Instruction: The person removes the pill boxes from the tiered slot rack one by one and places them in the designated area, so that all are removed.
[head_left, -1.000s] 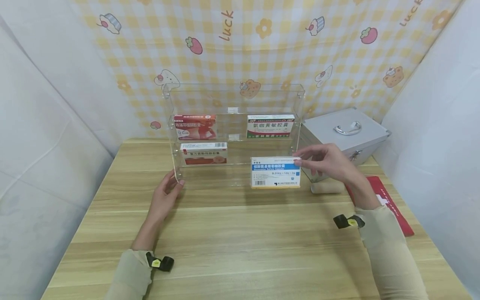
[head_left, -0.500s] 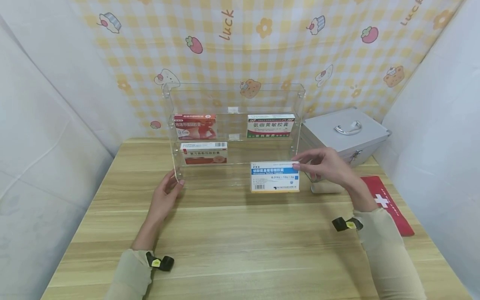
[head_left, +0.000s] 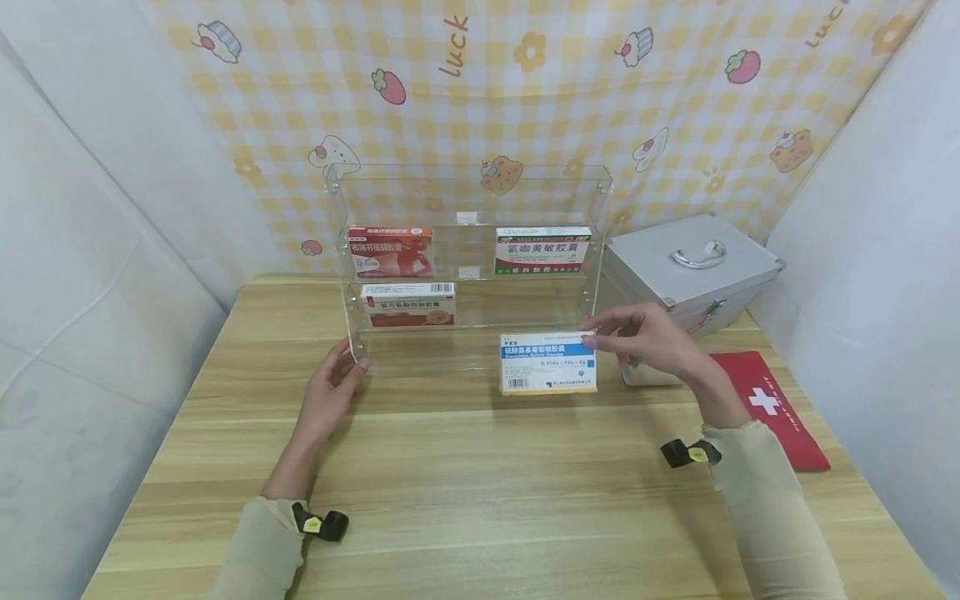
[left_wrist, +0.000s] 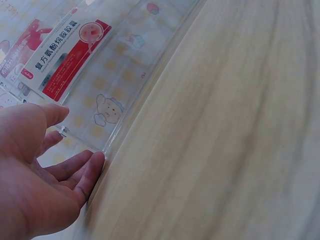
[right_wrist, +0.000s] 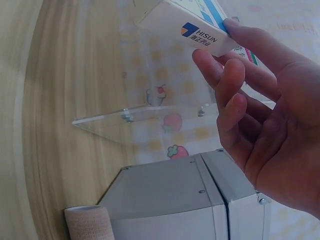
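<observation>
With thumb and fingertips, my right hand [head_left: 647,337] pinches the upper right edge of a white-and-blue medicine box [head_left: 548,375]. This box is in front of the lower right part of a clear acrylic display rack [head_left: 465,357]; its white end panel shows in the right wrist view. At the rack's lower left corner, my left hand [head_left: 330,390] grips the side panel, thumb at the front and fingers along the outside. On the rack stand a red medicine box [head_left: 390,253], a green-and-white medicine box [head_left: 542,252] and a brown-and-white medicine box [head_left: 408,307].
To the right of the rack sits a silver metal case [head_left: 693,258] with a handle on its lid. A beige bandage roll [right_wrist: 90,222] lies in front of it. Further right is a red first-aid pouch [head_left: 776,425]. A checked curtain [head_left: 480,108] hangs behind.
My right hand and the white-and-blue medicine box have moved down in the head view, toward me and away from the rack. My left hand stays at the rack's corner.
</observation>
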